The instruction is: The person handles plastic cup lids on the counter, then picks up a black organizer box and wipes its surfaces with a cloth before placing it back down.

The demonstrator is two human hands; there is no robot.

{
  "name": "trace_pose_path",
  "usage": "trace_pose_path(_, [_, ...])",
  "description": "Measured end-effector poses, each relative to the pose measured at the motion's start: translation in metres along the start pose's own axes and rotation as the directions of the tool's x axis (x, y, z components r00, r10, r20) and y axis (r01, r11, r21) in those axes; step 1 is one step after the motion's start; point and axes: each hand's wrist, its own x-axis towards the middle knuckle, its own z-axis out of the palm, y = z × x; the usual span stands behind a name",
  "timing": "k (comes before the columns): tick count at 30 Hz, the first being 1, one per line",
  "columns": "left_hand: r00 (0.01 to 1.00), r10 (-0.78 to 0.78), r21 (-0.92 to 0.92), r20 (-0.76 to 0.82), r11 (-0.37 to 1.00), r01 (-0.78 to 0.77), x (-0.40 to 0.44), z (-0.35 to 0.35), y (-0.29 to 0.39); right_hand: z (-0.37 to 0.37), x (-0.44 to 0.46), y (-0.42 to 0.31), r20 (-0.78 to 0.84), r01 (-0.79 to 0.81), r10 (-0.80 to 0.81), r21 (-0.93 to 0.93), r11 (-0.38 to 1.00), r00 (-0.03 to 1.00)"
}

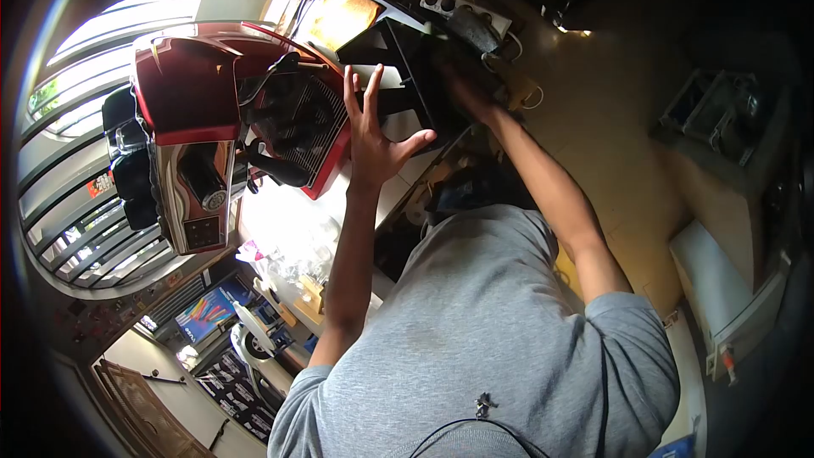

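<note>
Your left hand point(373, 142) has its fingers spread, holding nothing, for your shadowed right hand point(463, 90) I cannot tell, and the black frame point(414, 64) at twelve o'clock seems stiff, best held by edges.

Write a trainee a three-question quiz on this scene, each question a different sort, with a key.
1. True or false: the thumb of the left hand stands apart from its fingers.
2. Which of these is nearest the red object in the picture? A) right hand B) left hand C) plugs
3. Fill in the blank: the shirt is coloured ____.

Key: 1. True. 2. B. 3. Grey.
</note>
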Motion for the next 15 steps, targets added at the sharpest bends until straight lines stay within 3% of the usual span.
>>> trace_pose_path(1, [1.0,0.009,-0.007,0.001,1.0,-0.009,0.001,0.0,0.0,-0.006,0.007,-0.016,0.024,-0.011,0.011,-0.003,1.0,1.0])
trace_pose_path(4, [1.0,0.01,0.033,-0.003,0.999,-0.009,0.0,0.0,0.001,-0.011,0.046,-0.018,0.159,-0.025,0.066,-0.246,0.969,0.985])
trace_pose_path(7, [1.0,0.004,0.041,-0.008,0.999,-0.004,0.0,0.001,-0.001,-0.007,0.037,-0.013,0.03,-0.005,0.011,-0.195,0.981,0.999])
trace_pose_path(10, [1.0,0.007,0.051,-0.018,0.999,-0.006,0.001,0.0,-0.002,0.0,0.032,0.023,-0.001,0.177,-0.18,-0.188,0.966,0.984])
trace_pose_path(13, [1.0,0.006,0.036,-0.017,0.999,-0.005,0.001,0.0,0.001,0.007,0.01,0.017,-0.163,0.314,-0.346,-0.192,0.93,0.924])
trace_pose_path(15, [1.0,0.003,0.037,-0.006,0.999,-0.003,0.001,0.0,0.002,0.013,0.005,0.008,-0.184,0.198,-0.205,-0.057,0.979,0.961])
